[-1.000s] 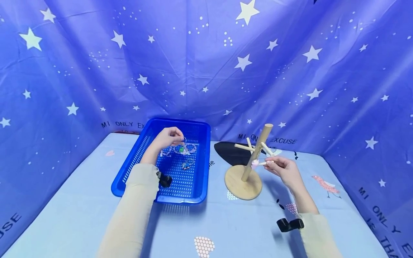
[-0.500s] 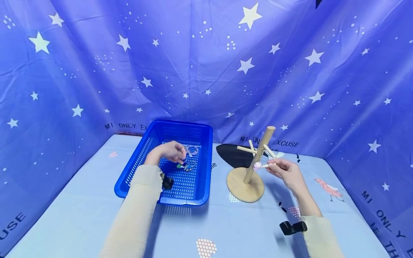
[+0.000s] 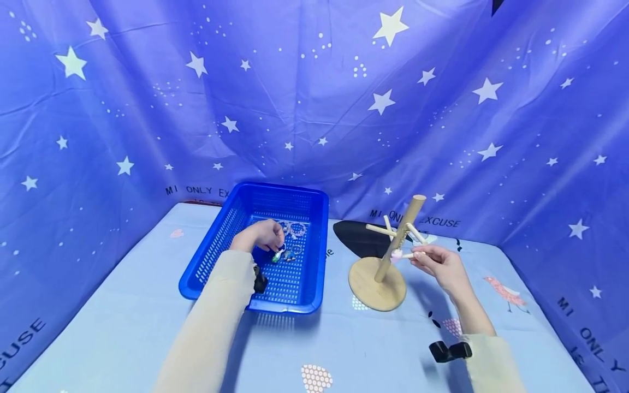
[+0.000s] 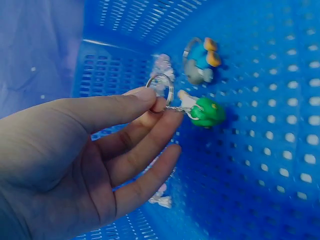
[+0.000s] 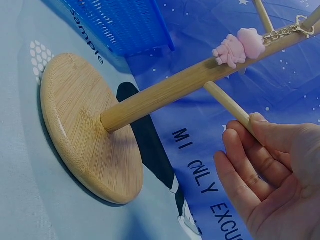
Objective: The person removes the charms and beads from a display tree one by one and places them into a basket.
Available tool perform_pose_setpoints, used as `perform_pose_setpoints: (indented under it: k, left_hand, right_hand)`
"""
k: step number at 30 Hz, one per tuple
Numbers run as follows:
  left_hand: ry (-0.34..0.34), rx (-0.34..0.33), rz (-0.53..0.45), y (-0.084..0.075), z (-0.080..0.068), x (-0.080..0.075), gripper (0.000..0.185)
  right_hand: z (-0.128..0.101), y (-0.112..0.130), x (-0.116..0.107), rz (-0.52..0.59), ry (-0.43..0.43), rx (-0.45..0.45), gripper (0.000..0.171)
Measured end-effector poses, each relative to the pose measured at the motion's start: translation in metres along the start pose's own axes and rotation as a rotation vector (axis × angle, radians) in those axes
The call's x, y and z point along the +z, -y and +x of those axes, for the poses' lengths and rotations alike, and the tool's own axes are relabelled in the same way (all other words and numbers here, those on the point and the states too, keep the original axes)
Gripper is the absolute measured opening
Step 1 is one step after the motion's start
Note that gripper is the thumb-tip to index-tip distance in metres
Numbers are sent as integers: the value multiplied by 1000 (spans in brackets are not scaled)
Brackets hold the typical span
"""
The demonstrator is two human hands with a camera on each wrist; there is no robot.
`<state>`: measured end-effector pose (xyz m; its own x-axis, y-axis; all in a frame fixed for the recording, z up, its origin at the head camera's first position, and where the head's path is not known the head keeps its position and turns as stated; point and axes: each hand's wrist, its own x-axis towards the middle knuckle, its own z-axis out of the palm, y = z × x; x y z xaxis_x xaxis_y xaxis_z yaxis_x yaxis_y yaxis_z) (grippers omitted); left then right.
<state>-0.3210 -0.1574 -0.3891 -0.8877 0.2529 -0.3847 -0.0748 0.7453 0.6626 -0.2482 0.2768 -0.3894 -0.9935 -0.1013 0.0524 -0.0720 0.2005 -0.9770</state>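
In the left wrist view, my left hand [image 4: 95, 150] pinches the metal ring of a keychain between thumb and forefinger. Its green and white charm [image 4: 207, 112] hangs from a short chain inside the blue basket [image 3: 290, 309]. Close by on the basket floor lies a blue keychain [image 4: 201, 57] with orange parts. My right hand [image 3: 444, 267] pinches the end of a low peg [image 5: 227, 102] on a wooden stand [image 3: 377, 285] with a round base. A pink figure keychain [image 5: 241, 48] hangs by its chain against the stand's post.
Pinkish bracelet-like rings [image 3: 296, 229] lie toward the basket's far end, small and partly covered. Other pegs [image 3: 380, 230] stick out from the upper post. A starry blue curtain [image 3: 314, 98] encloses the back and sides of the pale blue tablecloth [image 3: 383, 349].
My left hand has brought the green keychain nearer the front of the basket and lower, beside the blue keychain. The right hand keeps its pinch on the peg.
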Motion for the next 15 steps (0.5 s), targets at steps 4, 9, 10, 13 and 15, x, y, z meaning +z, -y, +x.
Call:
perform_pose_setpoints:
  k: [4, 9, 10, 13, 15]
  left_hand:
    - [-27, -22, 39, 1, 6, 1, 10]
    - [-21, -16, 58, 5, 15, 0, 8]
    - [-16, -12, 67, 5, 16, 0, 9]
    - [-21, 2, 88, 5, 17, -1, 11]
    - [-43, 13, 93, 4, 14, -1, 12]
  right_hand:
    - [0, -1, 0, 16, -12, 3, 12]
    - [0, -2, 0, 2, -15, 4, 19]
    - [0, -2, 0, -8, -13, 4, 20]
    - [0, -2, -1, -20, -9, 1, 24]
    - [1, -2, -2, -13, -7, -8, 25]
